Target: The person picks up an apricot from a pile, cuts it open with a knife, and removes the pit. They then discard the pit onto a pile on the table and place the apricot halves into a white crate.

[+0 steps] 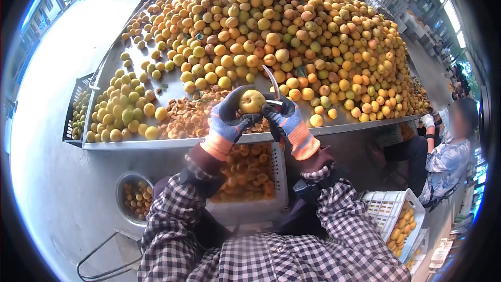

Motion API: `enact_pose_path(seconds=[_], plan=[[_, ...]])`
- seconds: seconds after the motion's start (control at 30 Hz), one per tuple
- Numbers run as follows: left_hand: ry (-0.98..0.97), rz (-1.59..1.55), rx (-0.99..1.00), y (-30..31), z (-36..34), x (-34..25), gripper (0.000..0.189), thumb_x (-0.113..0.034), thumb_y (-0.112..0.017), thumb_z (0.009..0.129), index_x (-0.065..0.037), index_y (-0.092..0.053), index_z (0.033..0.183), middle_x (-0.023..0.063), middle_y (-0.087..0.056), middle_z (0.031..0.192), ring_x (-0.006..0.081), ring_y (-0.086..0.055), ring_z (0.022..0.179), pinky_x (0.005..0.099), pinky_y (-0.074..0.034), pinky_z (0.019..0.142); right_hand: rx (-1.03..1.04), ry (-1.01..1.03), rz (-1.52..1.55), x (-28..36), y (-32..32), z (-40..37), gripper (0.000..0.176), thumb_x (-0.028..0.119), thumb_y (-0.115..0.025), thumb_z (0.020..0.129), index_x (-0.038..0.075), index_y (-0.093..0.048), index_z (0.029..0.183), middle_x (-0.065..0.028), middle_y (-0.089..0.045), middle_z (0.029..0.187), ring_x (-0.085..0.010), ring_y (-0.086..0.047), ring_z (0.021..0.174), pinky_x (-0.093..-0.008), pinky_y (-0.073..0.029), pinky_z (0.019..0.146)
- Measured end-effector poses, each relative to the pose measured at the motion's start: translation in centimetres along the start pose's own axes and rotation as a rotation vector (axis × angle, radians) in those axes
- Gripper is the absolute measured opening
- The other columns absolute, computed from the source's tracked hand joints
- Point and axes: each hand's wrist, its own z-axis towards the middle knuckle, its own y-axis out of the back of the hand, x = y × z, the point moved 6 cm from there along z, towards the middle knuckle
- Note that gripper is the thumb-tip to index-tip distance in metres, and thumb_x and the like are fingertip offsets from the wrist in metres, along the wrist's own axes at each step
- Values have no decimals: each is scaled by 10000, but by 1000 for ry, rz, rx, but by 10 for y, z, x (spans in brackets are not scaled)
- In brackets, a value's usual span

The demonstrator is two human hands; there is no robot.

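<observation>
My left hand (229,112), in a black, blue and orange work glove, is closed around a yellow apricot (252,101). My right hand (284,117), gloved alike, grips a slim metal tool (272,81) with a curved arm pointing up and a short bright bar beside the fruit. Its exact kind cannot be made out. Right fingertips are at the apricot's right side, close to the left thumb. Behind the hands lies a pile of whole apricots (282,36) on a metal table (182,145). Below them, a crate (281,172) holds orange apricot pieces (245,172).
Cut apricot pieces (188,117) lie by the table's near edge. A metal bowl (121,198) of small brown-orange items stands lower left. A black crate (73,117) touches the table's left end. White crates (383,203) with apricots and a seated person (449,151) are at right.
</observation>
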Motion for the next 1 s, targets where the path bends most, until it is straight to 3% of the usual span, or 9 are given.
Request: enact_pose_path(seconds=[0.23,0.37,0.43,0.53,0.6,0.67,0.77,0.9,1.0], plan=[[-34,451,-89,3,-11,-15,608,-137,-856,691,-41,-591,1230,70,-675,1106,156,-632,1023,318,-511,907,62,-115,128,-22,-5,6,289,154,-694,896,6,-662,1143,38,-633,808,-1,-528,650,-168,-404,546],[-76,404,-130,4,-9,-1,647,-162,-871,663,-49,-591,1236,117,-697,1031,199,-680,936,321,-540,811,70,-167,166,-37,-3,11,276,152,-697,894,15,-666,1132,32,-633,782,-10,-502,567,-185,-376,480],[75,25,-139,4,-7,9,635,-158,-860,691,-21,-579,1244,110,-688,1077,165,-656,968,312,-537,835,-27,-165,171,-27,-7,10,289,163,-705,889,19,-660,1136,30,-630,763,-11,-476,528,-182,-342,454],[47,83,-65,1,-6,7,638,-129,-856,699,-1,-568,1253,103,-675,1096,143,-634,991,305,-532,867,132,-220,249,-35,5,9,301,177,-697,899,27,-645,1154,24,-661,824,-6,-534,641,-169,-418,548],[-3,217,-21,-2,-7,0,679,-106,-872,670,1,-559,1263,99,-659,1126,153,-627,1017,308,-528,888,54,-169,138,-35,15,11,293,168,-688,905,24,-635,1154,21,-659,837,-19,-546,664,-177,-439,580],[33,102,-20,-3,-6,-7,692,-104,-878,660,3,-557,1262,94,-648,1147,161,-620,1034,312,-525,898,-14,-117,27,-31,21,11,285,160,-679,911,22,-624,1154,18,-657,850,-32,-558,687,-184,-461,612],[108,-102,-16,2,-7,0,705,-100,-887,645,8,-556,1257,85,-629,1180,172,-606,1064,318,-516,922,64,213,-299,-7,18,-4,239,91,-626,934,6,-584,1153,-35,-656,966,-89,-591,866,-245,-497,793],[168,-195,-13,12,-2,1,697,-91,-888,644,13,-557,1248,80,-615,1190,169,-592,1083,321,-503,950,77,434,-696,-1,6,-20,319,45,-674,854,-1,-593,1159,-139,-681,1010,-251,-674,912,-314,-522,813],[191,-217,-5,16,0,-3,708,-82,-885,644,15,-546,1258,85,-604,1210,170,-588,1089,326,-506,948,105,424,-642,-1,8,-20,319,41,-682,841,4,-607,1148,-146,-687,1014,-285,-673,909,-330,-530,798]])
